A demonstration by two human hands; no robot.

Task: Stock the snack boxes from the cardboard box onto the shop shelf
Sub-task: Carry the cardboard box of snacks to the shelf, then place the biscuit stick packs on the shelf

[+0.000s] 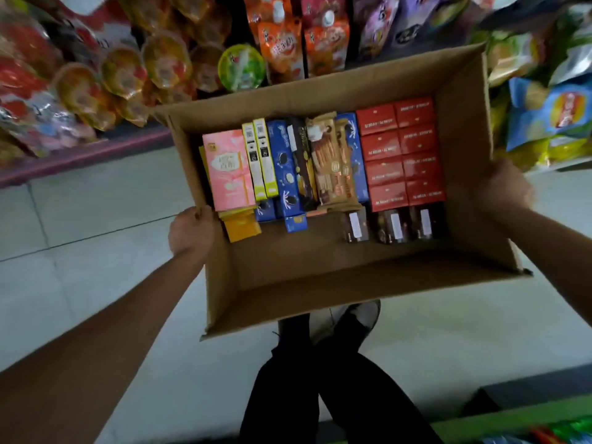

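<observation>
An open cardboard box [320, 283] hangs in the air above the floor, held between both hands. My left hand [191, 231] grips its left wall, fingers curled over the rim. My right hand [503, 187] grips the right wall the same way. Inside lie several snack boxes: a pink box [226, 169], two slim yellow-white boxes [260, 158], blue cookie boxes [285, 168], brown biscuit packs [330, 161], a block of red boxes [402, 152] and three dark jars [390, 225]. The near half of the box floor is bare.
A shop shelf [80, 158] with a purple edge holds jelly cups and snack bags at the upper left. Orange drink pouches [282, 49] hang straight ahead; chip bags [551, 116] fill the right. My legs and shoes [346, 322] stand on pale floor tiles; a green shelf edge [512, 421] lies bottom right.
</observation>
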